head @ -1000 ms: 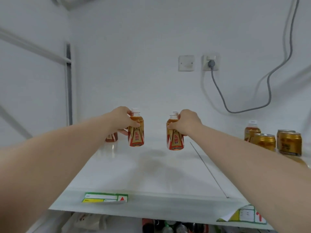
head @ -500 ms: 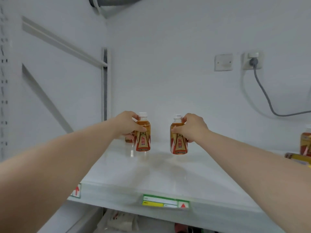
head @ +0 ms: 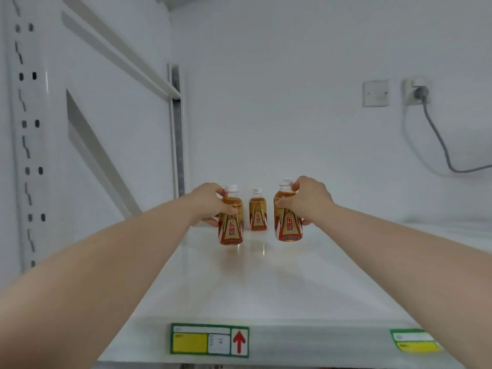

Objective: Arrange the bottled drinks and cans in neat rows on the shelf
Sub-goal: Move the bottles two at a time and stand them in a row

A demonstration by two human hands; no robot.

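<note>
My left hand (head: 209, 203) grips a small amber bottle (head: 231, 222) with a red and gold label and a white cap, held just above the white shelf (head: 266, 288). My right hand (head: 310, 201) grips a matching bottle (head: 288, 222) by its shoulder, at about the same height. Between the two, further back near the wall, a third identical bottle (head: 257, 214) stands upright on the shelf, apart from both hands.
The shelf's left side is bounded by a white perforated upright (head: 29, 145) and a rear post (head: 177, 129). Green and yellow price labels (head: 209, 340) sit on the front edge. A wall switch (head: 375, 92) and a plugged socket with a grey cable (head: 439, 139) are at the back right.
The view has swung left, so the cans and bottle at the right have left the frame. Both held bottles sit lower and nearer the back, and the standing bottle now shows between them.
</note>
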